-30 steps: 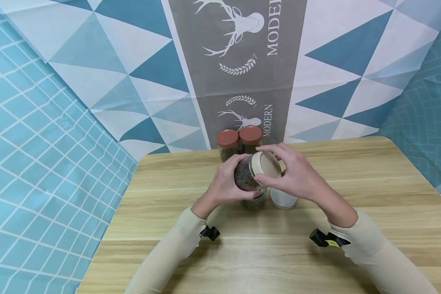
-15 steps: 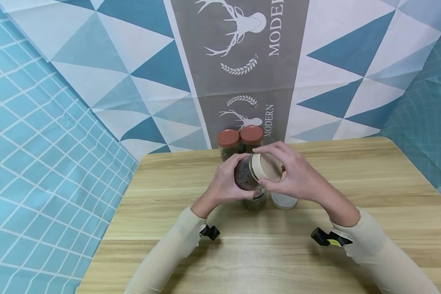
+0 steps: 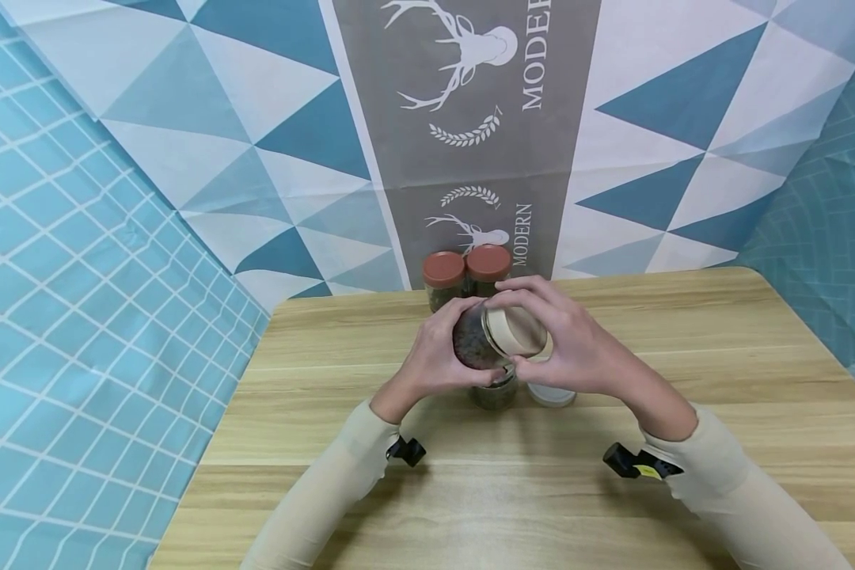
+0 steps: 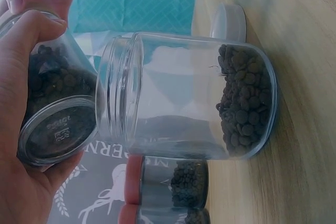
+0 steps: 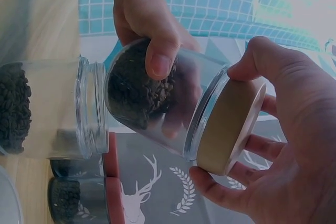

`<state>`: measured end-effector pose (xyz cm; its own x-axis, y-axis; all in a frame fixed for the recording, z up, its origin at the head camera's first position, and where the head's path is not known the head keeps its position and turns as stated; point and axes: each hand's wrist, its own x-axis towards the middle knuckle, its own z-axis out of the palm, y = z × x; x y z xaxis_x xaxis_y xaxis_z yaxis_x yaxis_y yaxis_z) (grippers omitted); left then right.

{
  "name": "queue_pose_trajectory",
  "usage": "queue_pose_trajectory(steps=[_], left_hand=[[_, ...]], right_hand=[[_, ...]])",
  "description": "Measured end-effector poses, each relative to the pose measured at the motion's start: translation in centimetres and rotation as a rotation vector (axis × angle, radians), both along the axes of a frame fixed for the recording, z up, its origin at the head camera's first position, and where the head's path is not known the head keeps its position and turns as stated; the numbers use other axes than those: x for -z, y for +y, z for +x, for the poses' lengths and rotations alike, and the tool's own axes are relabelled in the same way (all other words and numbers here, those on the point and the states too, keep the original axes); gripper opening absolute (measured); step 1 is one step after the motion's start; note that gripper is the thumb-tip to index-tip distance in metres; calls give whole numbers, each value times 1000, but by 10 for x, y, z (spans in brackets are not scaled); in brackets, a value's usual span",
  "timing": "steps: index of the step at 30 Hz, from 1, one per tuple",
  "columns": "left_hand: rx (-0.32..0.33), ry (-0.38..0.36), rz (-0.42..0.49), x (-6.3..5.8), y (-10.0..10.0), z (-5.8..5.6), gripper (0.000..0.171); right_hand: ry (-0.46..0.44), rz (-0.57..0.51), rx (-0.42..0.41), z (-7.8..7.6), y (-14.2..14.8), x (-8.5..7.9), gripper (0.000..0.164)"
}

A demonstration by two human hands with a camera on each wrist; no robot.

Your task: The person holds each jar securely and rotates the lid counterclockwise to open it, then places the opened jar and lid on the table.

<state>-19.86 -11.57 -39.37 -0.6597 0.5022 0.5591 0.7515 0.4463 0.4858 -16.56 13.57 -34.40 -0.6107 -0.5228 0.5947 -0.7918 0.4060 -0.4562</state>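
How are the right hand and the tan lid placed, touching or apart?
Touching. The right wrist view shows the right hand gripping the tan lid, pressed against opposite sides of its rim.

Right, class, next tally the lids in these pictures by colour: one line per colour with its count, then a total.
Red lids: 2, on the two back jars
Cream lid: 1, gripped by the right hand at the mouth of the held jar
White lid: 1, on the table
Total: 4 lids
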Motion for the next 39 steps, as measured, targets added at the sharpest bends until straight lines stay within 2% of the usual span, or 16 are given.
queue_pose_trajectory(steps=[13, 27, 39], left_hand=[[-12, -25, 16, 0, -1, 1, 97], [-20, -46, 26, 1, -4, 2, 95], [-29, -47, 32, 0, -5, 3, 94]], right_hand=[[-6, 5, 43, 2, 10, -4, 72], [-44, -15, 74, 2, 22, 6, 73], [-86, 19, 172, 5, 41, 15, 71]])
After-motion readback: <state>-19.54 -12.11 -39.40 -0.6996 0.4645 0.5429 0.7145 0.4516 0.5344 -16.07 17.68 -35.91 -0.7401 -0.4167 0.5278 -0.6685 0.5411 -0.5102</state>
